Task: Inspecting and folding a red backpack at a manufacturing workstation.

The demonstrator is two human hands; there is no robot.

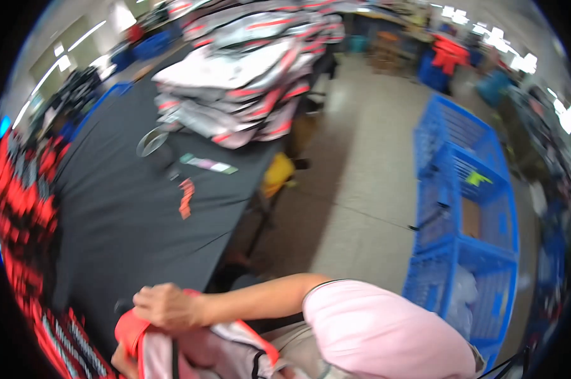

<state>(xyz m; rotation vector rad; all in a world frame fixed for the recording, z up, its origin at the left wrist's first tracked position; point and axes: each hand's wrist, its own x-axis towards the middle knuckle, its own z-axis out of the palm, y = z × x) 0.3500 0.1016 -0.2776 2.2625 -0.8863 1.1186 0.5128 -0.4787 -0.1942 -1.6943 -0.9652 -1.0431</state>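
Observation:
My right hand point(167, 307) reaches across from the lower right, its fingers closed on the red-orange edge of a light grey sewn fabric piece point(232, 344) with black piping. Below it, my left hand point(125, 361) shows only in part at the lower edge. Its fingers are bent round the same piece, beside the red-orange border. The piece hangs bunched close to my body, at the near end of a black-covered table point(127, 234). Its lower part runs out of view.
A tall stack of similar grey-and-red pieces point(235, 82) stands on the table. A clear ring-shaped object point(151, 143), a printed strip point(208, 164) and a red-orange scrap point(186, 198) lie nearer. Red-and-black goods point(26, 208) line the left. Blue plastic crates point(427, 237) stand right, across the aisle.

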